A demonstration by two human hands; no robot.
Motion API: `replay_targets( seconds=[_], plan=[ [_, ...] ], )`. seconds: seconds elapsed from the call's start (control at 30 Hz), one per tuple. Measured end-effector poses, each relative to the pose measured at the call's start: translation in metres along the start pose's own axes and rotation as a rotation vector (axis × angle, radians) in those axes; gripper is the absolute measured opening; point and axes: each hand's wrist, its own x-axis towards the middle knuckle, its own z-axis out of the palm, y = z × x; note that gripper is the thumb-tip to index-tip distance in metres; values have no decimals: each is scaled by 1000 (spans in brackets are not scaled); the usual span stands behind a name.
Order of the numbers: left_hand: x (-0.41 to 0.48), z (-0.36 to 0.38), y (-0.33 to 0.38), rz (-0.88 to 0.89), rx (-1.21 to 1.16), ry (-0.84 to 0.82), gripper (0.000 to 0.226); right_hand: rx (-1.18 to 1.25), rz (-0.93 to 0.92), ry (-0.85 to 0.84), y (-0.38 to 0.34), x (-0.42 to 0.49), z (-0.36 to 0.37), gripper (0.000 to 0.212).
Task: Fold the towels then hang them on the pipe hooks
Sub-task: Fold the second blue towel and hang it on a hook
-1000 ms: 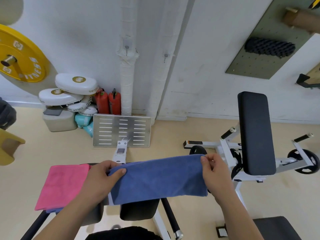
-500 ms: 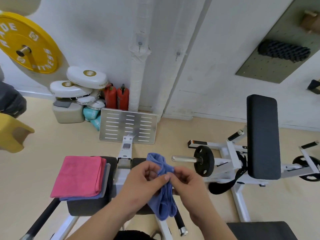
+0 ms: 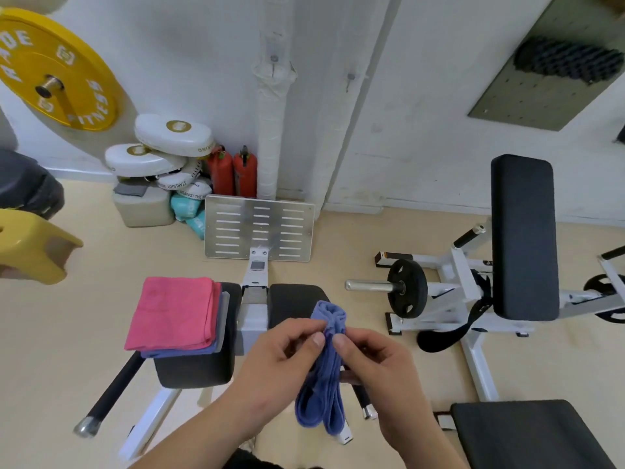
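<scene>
A blue towel (image 3: 323, 387), folded in half, hangs bunched between my hands above the black bench pads (image 3: 196, 368). My left hand (image 3: 280, 363) pinches its upper edge from the left, my right hand (image 3: 375, 363) pinches it from the right. A folded pink towel (image 3: 170, 311) lies on the left pad on top of a blue-grey towel (image 3: 221, 319). Two hooks (image 3: 274, 59) (image 3: 350, 77) stick out of the white wrapped pipes (image 3: 269, 137) on the wall ahead.
A metal foot plate (image 3: 258, 226) stands at the pipes' foot, red extinguishers (image 3: 233, 170) and white pads (image 3: 169, 140) to its left. A white machine with a black pad (image 3: 522, 235) and weight disc (image 3: 406, 287) is on the right. A yellow stool (image 3: 32, 243) sits far left.
One second ago the towel was stretched wide between my hands. I brought both hands together, folding it in half, and it now hangs bunched from my fingertips.
</scene>
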Motion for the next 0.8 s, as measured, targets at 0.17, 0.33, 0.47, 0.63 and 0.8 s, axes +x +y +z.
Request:
replay_targets(
  seconds=[0.17, 0.33, 0.47, 0.63, 0.8],
  plan=[
    [-49, 20, -11, 117, 63, -47, 47, -50, -55, -103, 12, -21, -13, 20],
    [-100, 50, -46, -44, -136, 139, 54, -20, -23, -147, 51, -48, -34, 7],
    [-135, 47, -87, -231, 3, 362, 28, -30, 52, -221, 72, -72, -39, 13],
    [-172, 12, -107, -285, -315, 281, 60, 114, 148, -440, 67, -96, -13, 37],
    [-211, -30, -115, -233, -681, 371, 40, 57, 152, -475, 77, -106, 39, 25]
  ],
)
